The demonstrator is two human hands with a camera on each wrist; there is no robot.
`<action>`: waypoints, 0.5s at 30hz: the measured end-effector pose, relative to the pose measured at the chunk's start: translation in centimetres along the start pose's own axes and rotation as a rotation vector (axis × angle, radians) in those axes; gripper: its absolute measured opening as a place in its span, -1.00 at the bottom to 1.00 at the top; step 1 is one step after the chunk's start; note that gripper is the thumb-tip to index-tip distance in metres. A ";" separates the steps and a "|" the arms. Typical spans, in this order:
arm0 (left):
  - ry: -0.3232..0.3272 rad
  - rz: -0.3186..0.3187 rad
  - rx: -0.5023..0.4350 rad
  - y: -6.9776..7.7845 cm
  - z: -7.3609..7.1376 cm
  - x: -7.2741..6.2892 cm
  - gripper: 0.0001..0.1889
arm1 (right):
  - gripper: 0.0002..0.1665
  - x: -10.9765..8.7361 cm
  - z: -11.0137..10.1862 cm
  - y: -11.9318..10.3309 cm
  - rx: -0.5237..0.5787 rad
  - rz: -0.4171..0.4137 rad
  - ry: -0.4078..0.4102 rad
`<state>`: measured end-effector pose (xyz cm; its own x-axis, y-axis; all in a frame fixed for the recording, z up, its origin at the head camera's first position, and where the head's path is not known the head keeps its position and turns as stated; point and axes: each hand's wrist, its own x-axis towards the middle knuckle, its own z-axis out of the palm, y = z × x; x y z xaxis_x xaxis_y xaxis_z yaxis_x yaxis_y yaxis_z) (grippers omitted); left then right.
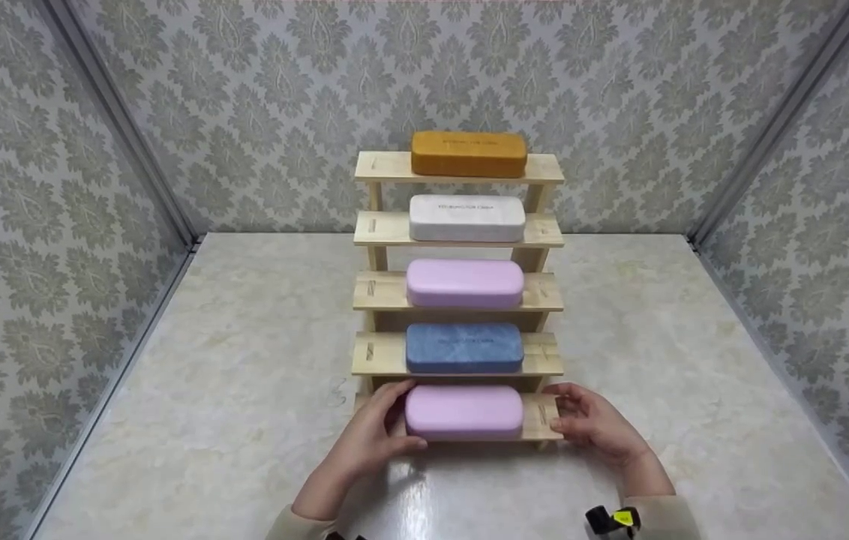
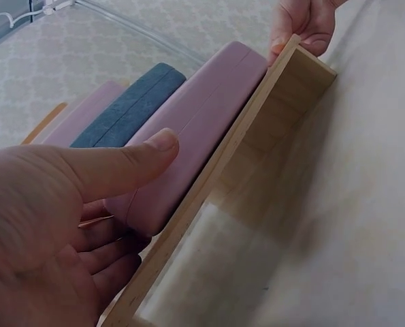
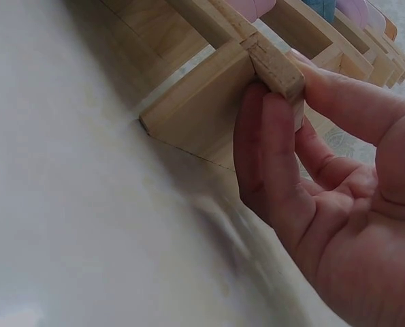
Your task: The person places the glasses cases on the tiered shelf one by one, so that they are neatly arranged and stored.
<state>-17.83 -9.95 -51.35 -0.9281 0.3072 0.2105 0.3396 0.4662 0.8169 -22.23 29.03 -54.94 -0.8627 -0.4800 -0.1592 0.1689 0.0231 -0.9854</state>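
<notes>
A pink glasses case [image 1: 463, 413] sits on the lowest step of a wooden tiered rack [image 1: 364, 292]. My left hand [image 1: 376, 431] grips the case's left end; in the left wrist view the thumb [image 2: 137, 160] lies along its front and the other fingers bend round the end. My right hand [image 1: 597, 424] pinches the right end of the lowest step, with its thumb and fingers on either side of the board [image 3: 273, 65] in the right wrist view.
Above, one per step, stand a blue case [image 1: 464, 348], another pink case [image 1: 464, 283], a white case [image 1: 467, 219] and an orange-brown case [image 1: 469, 154]. The rack stands on a marbled table [image 1: 244, 360]; patterned walls [image 1: 282, 112] enclose it at back and sides.
</notes>
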 end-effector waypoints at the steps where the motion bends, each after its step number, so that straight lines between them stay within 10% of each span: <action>1: 0.005 -0.005 -0.003 -0.1 -0.2 -0.1 -0.10 | -0.25 0.0 0.0 0.0 0.000 0.001 0.002; 15: 0.188 -0.141 -0.209 -1.8 -4.7 -2.4 -0.47 | -0.23 -0.1 -0.5 -0.4 -0.062 0.010 0.020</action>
<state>-16.93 -15.48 -50.82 -0.9825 0.0836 0.1666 0.1845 0.3071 0.9336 -22.47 29.50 -54.61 -0.8707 -0.4615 -0.1701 0.1488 0.0826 -0.9854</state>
